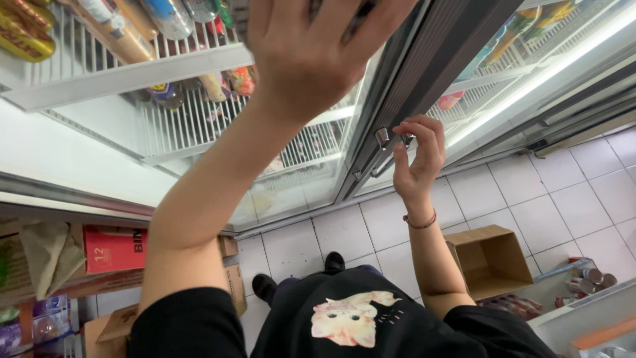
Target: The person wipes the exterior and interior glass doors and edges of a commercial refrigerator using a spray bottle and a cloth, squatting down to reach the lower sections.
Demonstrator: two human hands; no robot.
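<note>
left hand [311,53] flat on glass door [397,86] | right hand [417,156] fingers grip door handle [391,138]

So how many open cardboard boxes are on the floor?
2. One open cardboard box sits on the tiles by the right arm; another box is at lower left, partly hidden. More may be out of view.

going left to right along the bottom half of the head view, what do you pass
tan cloth → red carton → left forearm → black shoes → right wrist with red bracelet → open cardboard box → cans
</note>
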